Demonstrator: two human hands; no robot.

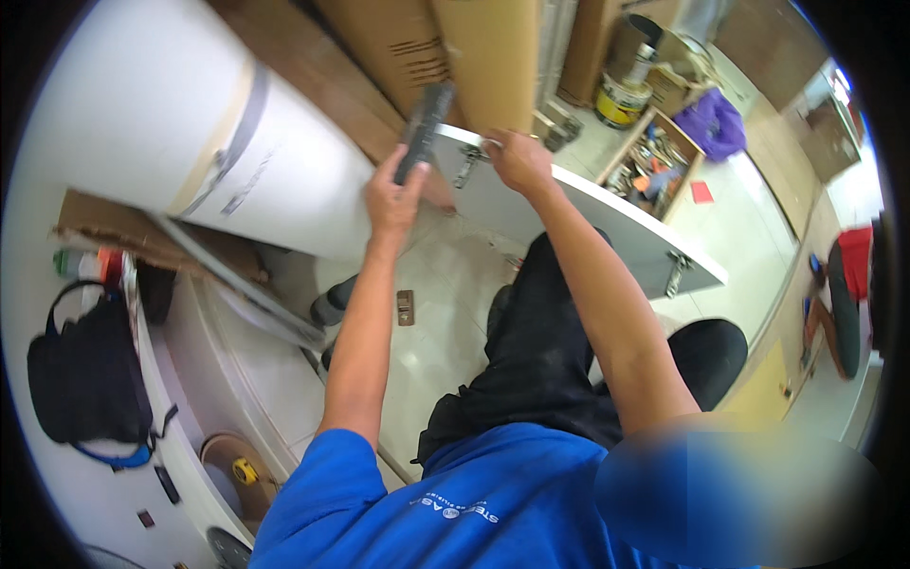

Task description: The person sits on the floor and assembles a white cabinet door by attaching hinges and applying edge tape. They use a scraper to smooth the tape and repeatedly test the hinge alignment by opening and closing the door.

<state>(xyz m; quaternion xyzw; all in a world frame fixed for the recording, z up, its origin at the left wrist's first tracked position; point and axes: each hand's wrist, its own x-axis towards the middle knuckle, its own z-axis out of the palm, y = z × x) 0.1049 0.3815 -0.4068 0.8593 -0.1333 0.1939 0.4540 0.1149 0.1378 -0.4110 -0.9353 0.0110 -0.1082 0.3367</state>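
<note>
My left hand (391, 201) is closed around the lower end of a long, flat, dark grey bar (431, 119); what kind of thing it is I cannot make out. The bar stands tilted beside the end of a white cabinet door (592, 209). On the door's top edge, close to that end, my right hand (523, 163) grips with bent fingers. A metal hinge (466, 165) is fixed to the door just left of my right hand. Another hinge (677, 273) sits near the door's far right end. My legs are bent behind the door.
A wooden tray (689, 139) of mixed hardware lies beyond the door, beside a purple bag (713, 125) and a yellow tub (623, 100). Cardboard boxes (488, 62) stand ahead; a large white wrapped roll (275, 161) is at left. A black backpack (90, 375) and tape measure (245, 471) are lower left.
</note>
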